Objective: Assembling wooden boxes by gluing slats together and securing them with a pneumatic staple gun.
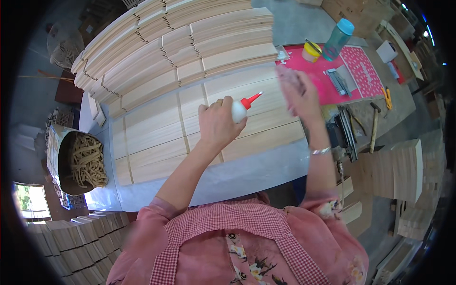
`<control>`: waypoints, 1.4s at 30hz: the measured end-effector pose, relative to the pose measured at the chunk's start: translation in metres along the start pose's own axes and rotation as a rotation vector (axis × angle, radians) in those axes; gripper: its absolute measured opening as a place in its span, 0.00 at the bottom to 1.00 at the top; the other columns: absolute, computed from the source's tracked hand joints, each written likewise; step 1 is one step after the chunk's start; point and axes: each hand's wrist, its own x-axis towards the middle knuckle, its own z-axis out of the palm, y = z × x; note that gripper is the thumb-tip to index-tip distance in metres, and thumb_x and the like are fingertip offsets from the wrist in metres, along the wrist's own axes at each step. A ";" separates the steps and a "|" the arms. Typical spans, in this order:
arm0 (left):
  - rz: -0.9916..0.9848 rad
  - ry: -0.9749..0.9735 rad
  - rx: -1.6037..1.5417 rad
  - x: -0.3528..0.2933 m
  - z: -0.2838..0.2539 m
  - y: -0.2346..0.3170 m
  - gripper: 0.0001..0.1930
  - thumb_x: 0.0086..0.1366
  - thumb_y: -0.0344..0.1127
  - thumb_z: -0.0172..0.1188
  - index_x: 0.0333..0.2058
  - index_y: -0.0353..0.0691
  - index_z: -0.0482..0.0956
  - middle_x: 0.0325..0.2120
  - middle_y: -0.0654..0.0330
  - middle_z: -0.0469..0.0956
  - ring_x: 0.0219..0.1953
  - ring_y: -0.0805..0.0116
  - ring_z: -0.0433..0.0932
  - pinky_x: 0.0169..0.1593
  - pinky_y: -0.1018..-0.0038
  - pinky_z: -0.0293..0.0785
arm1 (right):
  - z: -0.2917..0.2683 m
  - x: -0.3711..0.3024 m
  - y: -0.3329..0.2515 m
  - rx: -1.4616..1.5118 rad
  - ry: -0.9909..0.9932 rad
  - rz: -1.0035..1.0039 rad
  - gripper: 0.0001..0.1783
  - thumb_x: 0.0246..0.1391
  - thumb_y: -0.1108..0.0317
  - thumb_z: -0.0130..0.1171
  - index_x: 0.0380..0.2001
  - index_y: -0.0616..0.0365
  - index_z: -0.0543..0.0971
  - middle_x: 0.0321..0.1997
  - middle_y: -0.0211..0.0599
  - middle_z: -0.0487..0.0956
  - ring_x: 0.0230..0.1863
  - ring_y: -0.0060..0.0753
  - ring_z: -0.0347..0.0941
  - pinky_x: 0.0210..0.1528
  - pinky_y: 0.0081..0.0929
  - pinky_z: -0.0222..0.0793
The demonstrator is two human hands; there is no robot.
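Observation:
My left hand [219,118] is wrapped around a white squeeze bottle [239,111] with a red pointed nozzle [251,99]. A small white bead shows at the nozzle's tip, which points up and to the right. Below the bottle lie pale wooden boards [156,137], set side by side with dark gaps between them. My right hand [305,97], blurred by motion, is raised over the boards' right end. Its fingers hold what looks like a crumpled pinkish cloth [289,84].
Tall stacks of boards [175,47] line the table's far side. At right, a pink mat [327,90] carries a teal bottle [338,40] and a yellow tub [311,52]; a hammer [375,126] lies nearby. A bin of tan strips [88,164] stands at left.

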 end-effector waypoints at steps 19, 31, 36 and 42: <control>-0.385 -0.049 -1.092 -0.022 0.002 0.009 0.21 0.62 0.47 0.67 0.46 0.38 0.78 0.36 0.57 0.81 0.36 0.64 0.78 0.41 0.66 0.75 | -0.057 0.027 0.074 -1.319 0.593 -0.156 0.27 0.58 0.56 0.66 0.55 0.61 0.75 0.52 0.47 0.80 0.48 0.46 0.77 0.50 0.35 0.73; -0.600 -0.171 -1.817 -0.062 0.001 -0.002 0.29 0.65 0.51 0.66 0.56 0.35 0.75 0.53 0.49 0.77 0.51 0.62 0.78 0.51 0.70 0.76 | 0.132 -0.141 0.040 0.244 0.086 -0.128 0.34 0.56 0.68 0.66 0.62 0.59 0.62 0.56 0.50 0.70 0.51 0.38 0.74 0.49 0.29 0.75; 0.044 -0.072 -0.654 -0.100 -0.009 -0.056 0.40 0.61 0.56 0.66 0.64 0.35 0.68 0.66 0.46 0.66 0.67 0.51 0.66 0.67 0.60 0.65 | 0.110 -0.100 0.011 0.565 0.189 -0.224 0.29 0.58 0.63 0.65 0.58 0.59 0.64 0.47 0.45 0.72 0.31 0.31 0.72 0.26 0.22 0.72; 0.174 -0.293 0.016 -0.140 -0.015 -0.119 0.50 0.61 0.64 0.60 0.72 0.38 0.55 0.75 0.52 0.50 0.78 0.52 0.42 0.75 0.47 0.41 | 0.119 -0.052 0.036 0.154 0.163 -0.062 0.29 0.59 0.58 0.65 0.56 0.60 0.66 0.44 0.44 0.73 0.29 0.29 0.71 0.24 0.20 0.69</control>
